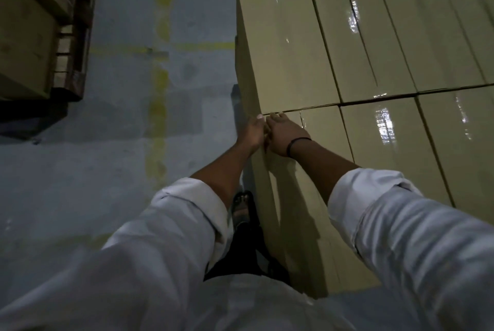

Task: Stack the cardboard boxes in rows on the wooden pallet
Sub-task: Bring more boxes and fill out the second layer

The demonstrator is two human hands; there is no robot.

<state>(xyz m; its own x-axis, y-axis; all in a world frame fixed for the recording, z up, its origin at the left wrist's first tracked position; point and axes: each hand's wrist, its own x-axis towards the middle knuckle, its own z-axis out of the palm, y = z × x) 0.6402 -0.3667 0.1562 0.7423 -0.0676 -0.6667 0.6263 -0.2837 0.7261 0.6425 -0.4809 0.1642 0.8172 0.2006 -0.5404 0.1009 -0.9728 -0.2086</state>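
**Fig. Both hands at the corner box's far end**

The corner box (299, 197), on the stack's (374, 36) left edge, ran lengthwise away from me. My right hand (286, 134) lay flat on its top; my left hand (254, 130) met its left edge, fingers hidden.

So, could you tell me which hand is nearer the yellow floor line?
Left. The left hand is at the stack's left edge, facing the yellow line; the right hand rests on the box top, further in.
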